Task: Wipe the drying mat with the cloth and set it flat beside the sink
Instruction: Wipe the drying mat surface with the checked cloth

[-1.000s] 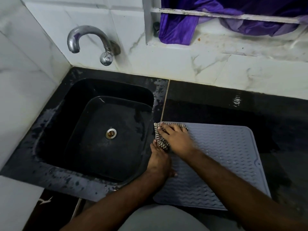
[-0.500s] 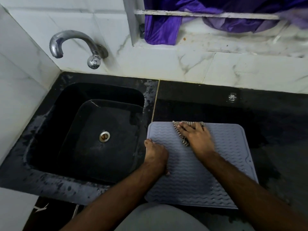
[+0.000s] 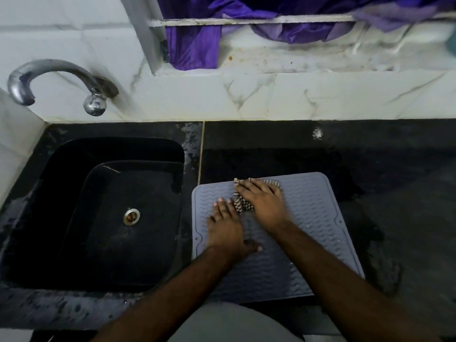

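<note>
Two hands are at work on the drying mat [image 3: 308, 218], which lies flat on the dark tabletop [image 3: 394, 169] just to the right of the sink [image 3: 111, 213]. The right hand [image 3: 264, 203] is spread palm-down over the striped cloth [image 3: 240, 206], fingers extended, pressing it onto the ribbed surface near the mat's far edge; it pins the cloth by pressure and does not close round it. The left hand [image 3: 227, 230] lies flat and open on the mat's left portion, holding nothing, and appears to steady the mat against sliding.

Step in hand, by judgement: the wiping stage, with the cloth at the far middle of the mat. The near half and right side show what look like droplets, so coverage seems incomplete. The next move calls for drawing the cloth across those areas under even pressure while the left hand keeps the mat anchored; final placement needs little more than squaring the mat, since it already lies flat beside the sink.

Surroundings: a metal tap [image 3: 56, 82] stands on the tiled wall above the sink; purple fabric [image 3: 195, 43] hangs at the window ledge behind. The tabletop around the mat looks wet in patches, which may let the mat slip. Nothing obstructs the wiping path.
</note>
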